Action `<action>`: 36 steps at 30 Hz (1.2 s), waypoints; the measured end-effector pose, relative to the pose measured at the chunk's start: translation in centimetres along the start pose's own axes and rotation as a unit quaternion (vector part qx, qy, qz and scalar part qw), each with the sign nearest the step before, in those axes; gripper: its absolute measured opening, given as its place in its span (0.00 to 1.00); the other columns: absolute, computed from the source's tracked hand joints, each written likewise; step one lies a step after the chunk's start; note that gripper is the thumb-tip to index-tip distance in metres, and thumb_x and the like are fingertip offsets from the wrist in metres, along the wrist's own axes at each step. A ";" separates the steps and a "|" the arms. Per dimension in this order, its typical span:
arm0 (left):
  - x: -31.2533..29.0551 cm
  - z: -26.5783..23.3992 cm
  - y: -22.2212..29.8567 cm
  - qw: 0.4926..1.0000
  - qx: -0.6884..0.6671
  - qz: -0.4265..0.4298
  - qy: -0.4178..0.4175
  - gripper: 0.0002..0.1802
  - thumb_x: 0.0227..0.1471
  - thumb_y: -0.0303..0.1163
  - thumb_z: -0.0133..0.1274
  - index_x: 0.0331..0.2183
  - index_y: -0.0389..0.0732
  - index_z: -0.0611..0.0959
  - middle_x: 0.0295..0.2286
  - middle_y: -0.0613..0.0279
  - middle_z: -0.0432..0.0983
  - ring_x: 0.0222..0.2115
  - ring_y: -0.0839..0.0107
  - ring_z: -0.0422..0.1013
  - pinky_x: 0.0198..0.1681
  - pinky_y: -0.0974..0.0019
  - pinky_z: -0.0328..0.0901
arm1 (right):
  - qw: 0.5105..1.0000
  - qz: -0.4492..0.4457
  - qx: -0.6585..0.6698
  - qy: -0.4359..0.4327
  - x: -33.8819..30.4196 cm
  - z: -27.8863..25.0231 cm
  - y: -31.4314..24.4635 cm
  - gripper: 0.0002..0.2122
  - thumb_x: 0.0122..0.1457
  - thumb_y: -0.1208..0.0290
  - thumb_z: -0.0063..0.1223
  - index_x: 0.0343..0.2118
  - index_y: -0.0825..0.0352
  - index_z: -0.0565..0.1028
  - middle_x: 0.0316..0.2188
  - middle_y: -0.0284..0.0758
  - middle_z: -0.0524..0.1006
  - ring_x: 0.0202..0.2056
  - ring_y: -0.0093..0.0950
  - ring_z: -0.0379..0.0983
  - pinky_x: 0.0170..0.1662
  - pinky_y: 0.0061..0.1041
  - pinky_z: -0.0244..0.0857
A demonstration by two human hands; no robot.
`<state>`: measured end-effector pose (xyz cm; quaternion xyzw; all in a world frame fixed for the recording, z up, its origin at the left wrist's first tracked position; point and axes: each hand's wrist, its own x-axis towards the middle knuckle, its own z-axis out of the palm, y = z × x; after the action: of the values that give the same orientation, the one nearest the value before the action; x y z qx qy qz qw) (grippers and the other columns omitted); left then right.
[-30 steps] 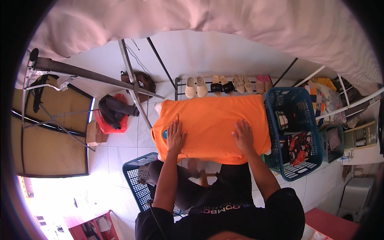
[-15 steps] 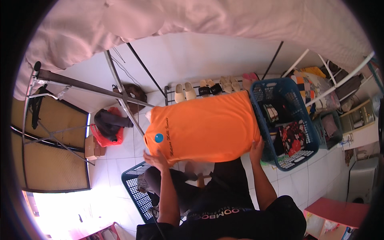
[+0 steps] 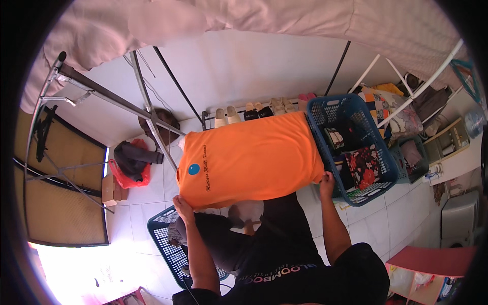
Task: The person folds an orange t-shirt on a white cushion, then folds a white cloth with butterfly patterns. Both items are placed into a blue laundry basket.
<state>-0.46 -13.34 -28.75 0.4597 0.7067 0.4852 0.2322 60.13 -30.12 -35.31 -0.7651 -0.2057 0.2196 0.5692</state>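
An orange shirt [image 3: 249,157] lies spread out in front of me, its surface mostly smooth with soft folds toward the right. It bears a blue round print and a line of dark lettering at its left end. At the near left corner, the fingers of my left hand [image 3: 184,209] are closed on the cloth edge. My right hand [image 3: 327,184] pinches the near right corner, beside the blue laundry basket [image 3: 378,190]. Whatever supports the shirt is hidden beneath it. Folded dark and flowered clothes [image 3: 363,166] lie in that basket.
Another blue basket [image 3: 170,262] stands on the floor by my left leg. A metal frame [image 3: 104,104] rises at the left. Behind the shirt is a shoe rack [image 3: 206,122] with several pairs of shoes. Pink cloth [image 3: 284,23] hangs overhead. Smaller basket [image 3: 404,165] at right.
My left hand has shifted outward to the shirt's near left corner, and its fingers have closed on the edge. My right hand now pinches the right corner. The whole view has shifted slightly.
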 end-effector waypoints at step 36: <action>1.2 -2.5 1.8 0.953 -0.242 -0.094 -0.154 0.14 0.66 0.39 0.49 0.43 0.38 0.74 0.39 0.58 0.75 0.39 0.74 0.71 0.44 0.69 0.68 | 0.972 0.161 0.150 0.078 -6.6 3.3 -2.2 0.15 0.63 0.60 0.57 0.47 0.62 0.70 0.37 0.31 0.74 0.32 0.25 0.72 0.32 0.26 0.70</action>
<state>-2.16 -13.30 -25.91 0.3905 0.5637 0.5409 0.4870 52.71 -30.70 -33.34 -0.7092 0.0007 0.2765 0.6485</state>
